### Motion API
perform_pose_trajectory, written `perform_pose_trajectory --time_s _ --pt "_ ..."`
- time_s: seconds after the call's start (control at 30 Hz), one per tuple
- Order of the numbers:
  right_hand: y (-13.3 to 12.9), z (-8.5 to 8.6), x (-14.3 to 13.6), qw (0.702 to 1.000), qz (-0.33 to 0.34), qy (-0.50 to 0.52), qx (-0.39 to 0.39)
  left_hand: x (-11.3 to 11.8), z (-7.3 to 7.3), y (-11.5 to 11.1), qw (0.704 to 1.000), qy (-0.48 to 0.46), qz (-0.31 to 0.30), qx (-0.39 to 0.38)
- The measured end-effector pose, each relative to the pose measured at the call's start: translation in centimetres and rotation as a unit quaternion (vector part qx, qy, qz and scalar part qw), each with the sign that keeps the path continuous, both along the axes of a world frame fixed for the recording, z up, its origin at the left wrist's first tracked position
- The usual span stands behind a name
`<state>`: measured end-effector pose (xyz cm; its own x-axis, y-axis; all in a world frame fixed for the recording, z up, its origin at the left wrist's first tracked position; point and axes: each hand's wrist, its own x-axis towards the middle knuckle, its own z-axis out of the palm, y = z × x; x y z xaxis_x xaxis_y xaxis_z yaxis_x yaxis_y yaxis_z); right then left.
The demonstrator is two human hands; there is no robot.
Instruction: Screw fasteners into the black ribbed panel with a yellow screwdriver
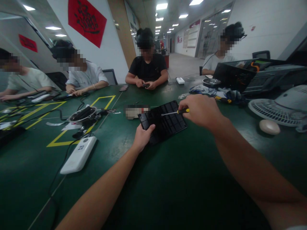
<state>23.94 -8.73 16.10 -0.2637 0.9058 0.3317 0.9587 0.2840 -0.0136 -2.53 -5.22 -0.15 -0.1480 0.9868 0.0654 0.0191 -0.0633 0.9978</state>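
A black tray (165,129) divided into small compartments lies tilted on the green table in front of me. My left hand (143,136) grips its near left corner, thumb on top and fingers underneath, mostly hidden. In my right hand (201,108) is a screwdriver (173,112) with a yellow and black handle. Its thin metal shaft points left over the tray, and its tip is above the compartments; whether it touches anything I cannot tell. Just behind the tray lies a beige piece (134,112) with a red patch, partly blurred out.
On the left are a white power bank (79,155) marked 22, a cable and a metal bowl (82,114) of dark parts. A white fan (275,108), a pale computer mouse (269,126) and an open black case (233,76) stand right. Several people sit across the table.
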Motion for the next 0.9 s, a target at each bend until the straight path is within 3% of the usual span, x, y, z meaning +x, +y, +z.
perform_pose_trajectory --time_s 0.9 --pt "0.24 0.31 0.48 1.0 0.001 0.012 0.007 -0.15 -0.06 -0.05 1.0 0.006 -0.005 0.011"
